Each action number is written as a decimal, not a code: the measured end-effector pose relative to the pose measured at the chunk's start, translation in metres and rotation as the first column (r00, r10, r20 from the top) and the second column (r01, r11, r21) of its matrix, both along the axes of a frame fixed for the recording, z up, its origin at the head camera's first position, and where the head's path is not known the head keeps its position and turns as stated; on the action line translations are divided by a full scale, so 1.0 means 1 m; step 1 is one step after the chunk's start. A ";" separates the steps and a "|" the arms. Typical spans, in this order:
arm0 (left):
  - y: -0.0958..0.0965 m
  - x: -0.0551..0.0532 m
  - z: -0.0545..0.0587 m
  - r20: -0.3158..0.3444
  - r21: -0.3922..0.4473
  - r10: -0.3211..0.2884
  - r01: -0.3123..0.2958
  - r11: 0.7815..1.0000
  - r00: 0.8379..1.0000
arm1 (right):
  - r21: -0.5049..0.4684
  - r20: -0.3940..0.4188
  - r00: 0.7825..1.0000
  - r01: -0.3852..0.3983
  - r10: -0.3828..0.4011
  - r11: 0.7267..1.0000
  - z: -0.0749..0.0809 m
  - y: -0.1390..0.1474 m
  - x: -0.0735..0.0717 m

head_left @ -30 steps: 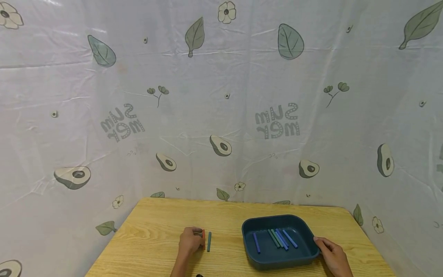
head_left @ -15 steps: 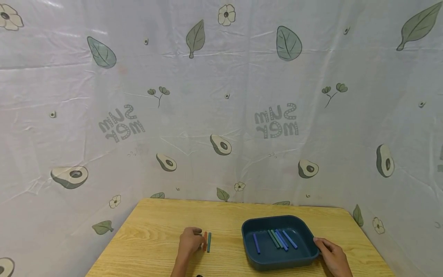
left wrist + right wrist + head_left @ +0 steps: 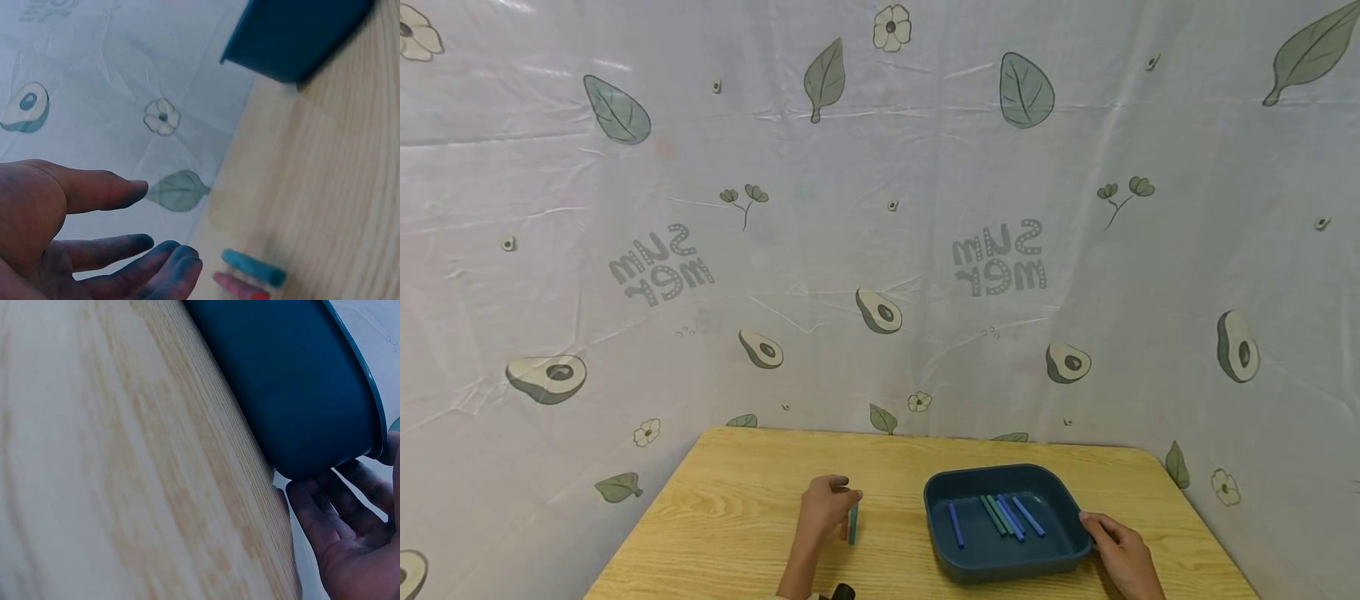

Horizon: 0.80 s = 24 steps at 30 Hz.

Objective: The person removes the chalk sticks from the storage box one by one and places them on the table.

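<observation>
My left hand (image 3: 826, 502) hovers over two chalk-like sticks on the table, partly covering them in the head view. The left wrist view shows this hand (image 3: 37, 206) with thumb and fingers apart and nothing between them. Side by side lie the teal stick (image 3: 253, 267) and the red stick (image 3: 240, 286). A dark blue rectangular tub (image 3: 1000, 568) stands to their right. At its right corner my right hand (image 3: 1123, 557) grips the rim, thumb on top; in the right wrist view its fingers (image 3: 319, 519) lie against the outer wall.
Inside the tub lie several more sticks, among them a blue stick (image 3: 1028, 517) and a green stick (image 3: 991, 517). The wooden table (image 3: 760, 467) ends at a patterned curtain (image 3: 820, 250) behind. A dark round object (image 3: 843, 592) shows by my left wrist.
The red stick has shifted right, up beside the teal one. My left hand has since come off it, moving up and to the right. The right hand and tub have stayed put.
</observation>
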<state>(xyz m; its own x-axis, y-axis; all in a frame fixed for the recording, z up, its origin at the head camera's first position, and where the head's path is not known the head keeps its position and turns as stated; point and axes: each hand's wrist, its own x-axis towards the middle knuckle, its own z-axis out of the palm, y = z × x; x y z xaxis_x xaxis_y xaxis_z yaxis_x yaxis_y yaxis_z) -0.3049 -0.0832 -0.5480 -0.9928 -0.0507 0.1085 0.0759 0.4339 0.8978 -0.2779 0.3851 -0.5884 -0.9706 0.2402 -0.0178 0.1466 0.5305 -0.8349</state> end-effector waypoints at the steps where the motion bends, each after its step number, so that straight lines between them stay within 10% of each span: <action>1: 0.002 0.001 0.002 -0.004 0.005 -0.006 0.006 1.000 1.000 | 0.003 -0.003 1.000 -0.001 0.001 1.000 0.000 0.000 0.000; 24: 0.069 0.010 0.053 0.019 0.271 -0.190 0.178 0.946 0.982 | 0.010 0.018 1.000 0.009 -0.009 1.000 0.002 -0.001 0.000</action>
